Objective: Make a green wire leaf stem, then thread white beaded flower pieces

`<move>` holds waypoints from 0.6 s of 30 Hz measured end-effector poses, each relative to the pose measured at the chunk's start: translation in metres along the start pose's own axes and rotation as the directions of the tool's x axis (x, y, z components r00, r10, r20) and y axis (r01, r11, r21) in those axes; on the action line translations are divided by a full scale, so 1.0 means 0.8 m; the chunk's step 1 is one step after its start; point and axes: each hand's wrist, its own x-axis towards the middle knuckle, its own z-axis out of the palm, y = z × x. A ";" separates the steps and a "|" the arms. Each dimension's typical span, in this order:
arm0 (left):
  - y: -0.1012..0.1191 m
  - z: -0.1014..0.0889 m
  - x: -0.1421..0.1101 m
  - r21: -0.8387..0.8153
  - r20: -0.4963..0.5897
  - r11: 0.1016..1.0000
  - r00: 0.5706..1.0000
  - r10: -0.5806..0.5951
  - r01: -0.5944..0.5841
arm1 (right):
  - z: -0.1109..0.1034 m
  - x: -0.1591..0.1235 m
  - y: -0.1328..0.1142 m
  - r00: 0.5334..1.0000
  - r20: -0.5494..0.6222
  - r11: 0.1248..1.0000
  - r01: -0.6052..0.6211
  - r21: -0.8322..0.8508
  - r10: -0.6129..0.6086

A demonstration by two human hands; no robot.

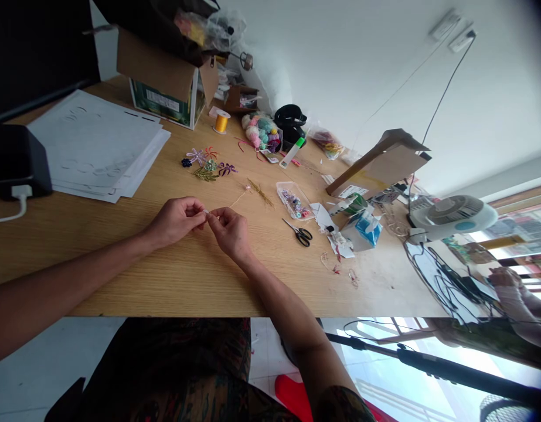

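Observation:
My left hand (179, 220) and my right hand (230, 230) meet fingertip to fingertip just above the desk. Both are pinched closed on a small pale piece (206, 211), too small to name. From behind my right fingers a thin yellowish cord (239, 198) leads up to a little pinkish bit (248, 188) lying on the wood. Beside that lies a bundle of golden-brown strands (260, 192). Farther off, several small wire-like flowers in purple, orange and green (210, 165) lie together. Black-handled scissors (302, 235) rest to the right of my right hand.
Paper sheets (98, 140) and a black box (19, 158) are at left. Behind stand an open carton (162, 88), a yellow thread spool (221, 122) and yarn balls (261, 132). Rightward are a bead tray (295, 201), glue stick (292, 153), fan (450, 217) and another person's hands (505, 278).

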 end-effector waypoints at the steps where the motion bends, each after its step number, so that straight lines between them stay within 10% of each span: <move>1: 0.003 0.000 0.000 -0.060 0.014 0.998 1.000 -0.026 0.027 | 0.000 0.000 -0.001 1.000 0.009 1.000 -0.004 0.017 0.004; 10: 0.005 -0.009 0.005 -0.444 0.213 0.843 0.950 -0.230 0.304 | -0.004 0.007 0.001 0.995 0.051 0.980 -0.091 0.175 0.083; 18: 0.005 -0.003 0.004 -0.377 0.103 0.893 0.969 -0.224 0.246 | -0.007 0.007 0.012 0.987 -0.026 0.965 0.151 -0.214 -0.160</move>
